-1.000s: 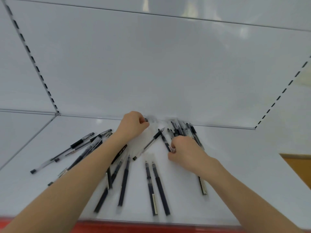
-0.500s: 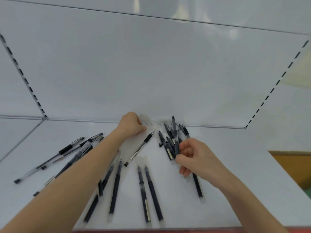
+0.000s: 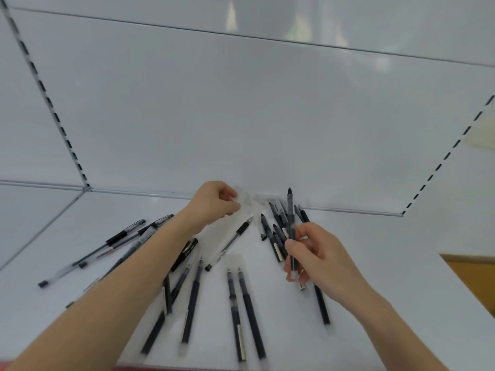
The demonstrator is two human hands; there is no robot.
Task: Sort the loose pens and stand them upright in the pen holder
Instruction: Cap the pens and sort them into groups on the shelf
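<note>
The right hand [image 3: 320, 257] fingers [image 3: 290, 247] pinch one upright pen [image 3: 290, 210]; the left hand [image 3: 214, 203] fingers curl on clear wrapping [image 3: 247, 203].

Head view, close, looking down-forward onto shelf [image 3: 375, 277].

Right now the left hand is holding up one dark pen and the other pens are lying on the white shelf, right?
Not quite: the head view shows the right hand holding up the dark pen. The left hand pinches a clear wrapper. The other pens do lie on the white shelf.
</note>
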